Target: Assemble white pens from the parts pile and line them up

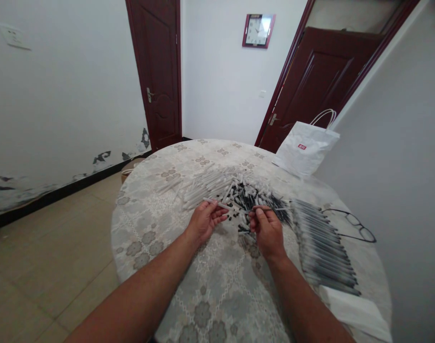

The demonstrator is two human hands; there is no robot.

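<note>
My left hand (204,223) pinches a whitish pen barrel (220,204) between thumb and fingers, its far end pointing right. Across from it, my right hand (270,233) is closed on a thin pen refill (281,209), dark at one end and pale at the other. The two held parts are apart. Just beyond both hands lies a heap of white pen barrels (206,186). Mixed in to its right are black-tipped refills (252,196) and white caps. Small black plugs (230,217) are scattered on the tablecloth between my hands.
On the right of the round, cloth-covered table (203,305) lies a long row of dark-and-clear pens (326,247). Eyeglasses (362,231) rest beside it. A white paper bag (306,150) stands at the back right. Something white and flat (356,309) lies near the front right.
</note>
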